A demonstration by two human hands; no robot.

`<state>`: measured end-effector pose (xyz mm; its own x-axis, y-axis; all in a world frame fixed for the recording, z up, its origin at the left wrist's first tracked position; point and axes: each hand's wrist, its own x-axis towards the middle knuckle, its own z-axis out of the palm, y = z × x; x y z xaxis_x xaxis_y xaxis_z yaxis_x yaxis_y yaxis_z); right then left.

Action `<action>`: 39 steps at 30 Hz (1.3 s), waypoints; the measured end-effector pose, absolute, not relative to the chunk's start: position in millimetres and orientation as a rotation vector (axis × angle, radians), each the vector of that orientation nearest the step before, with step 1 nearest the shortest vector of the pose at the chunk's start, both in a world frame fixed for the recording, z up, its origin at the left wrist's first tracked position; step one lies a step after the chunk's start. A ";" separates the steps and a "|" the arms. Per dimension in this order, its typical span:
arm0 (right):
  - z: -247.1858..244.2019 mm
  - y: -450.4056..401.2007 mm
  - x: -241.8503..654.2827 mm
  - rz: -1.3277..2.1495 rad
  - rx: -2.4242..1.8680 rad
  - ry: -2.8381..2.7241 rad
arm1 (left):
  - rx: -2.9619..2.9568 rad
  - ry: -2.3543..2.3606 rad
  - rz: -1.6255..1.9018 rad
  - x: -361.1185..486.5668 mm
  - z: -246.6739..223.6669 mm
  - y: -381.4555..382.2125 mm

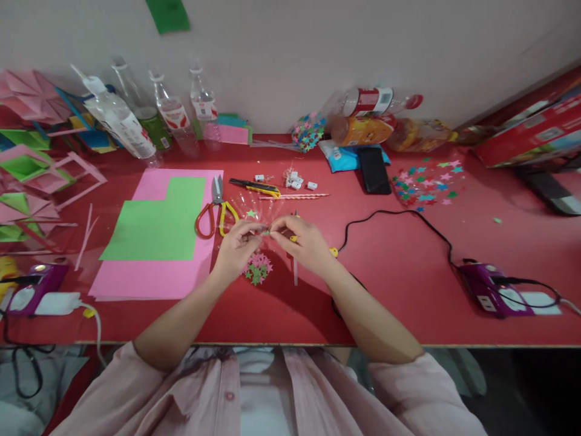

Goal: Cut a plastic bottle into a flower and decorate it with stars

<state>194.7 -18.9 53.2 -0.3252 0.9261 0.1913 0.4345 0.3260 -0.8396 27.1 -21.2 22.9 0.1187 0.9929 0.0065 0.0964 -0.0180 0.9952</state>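
My left hand (240, 243) and my right hand (302, 241) meet above the red table, fingertips pinched together. Between them is a small green paper piece (266, 232), mostly hidden by the fingers; its exact shape is unclear. Just below lies a pile of pink and green paper stars (258, 268). Beyond the fingers, a green star (251, 213) rests on a clear plastic piece cut like petals. A yellow-and-red-handled pair of scissors (218, 197) lies left of my left hand. Under my right hand are a thin pale strip (295, 272) and a small yellow item (293, 238).
Pink paper (149, 284) and green paper (157, 227) lie at left. A utility knife (256, 186), small white pieces (294, 180) and a phone (374, 171) lie farther back. Plastic bottles (175, 115) line the wall. A black cable (399, 211) crosses the right side.
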 end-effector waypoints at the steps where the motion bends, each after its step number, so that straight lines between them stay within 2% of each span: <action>1: 53.6 -19.3 194.8 0.902 -1.196 -1.902 | 1.393 1.180 1.107 26.9 21.1 -20.9; 11: 51.0 -21.2 193.0 0.899 -1.212 -1.816 | 1.439 1.126 1.114 31.2 9.7 -22.3; 14: 46.7 -22.6 193.7 0.677 -1.147 -1.942 | 1.499 1.130 1.153 30.6 8.4 -23.4; 18: 41.2 -24.2 196.0 0.183 -0.957 -2.160 | 1.636 1.117 1.190 28.1 6.8 -24.1; 21: 39.9 -24.2 196.8 0.001 -0.876 -2.222 | 1.735 1.104 1.214 27.5 5.6 -24.3; 39: 36.8 -23.7 193.3 0.268 -1.015 -2.097 | 1.815 1.132 1.333 31.6 4.2 -25.5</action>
<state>193.3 -23.7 36.8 -0.3810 0.7392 0.5553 0.5759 0.6596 -0.4830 31.6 -25.5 4.2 0.1270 0.8943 0.4290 0.2789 -0.4472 0.8498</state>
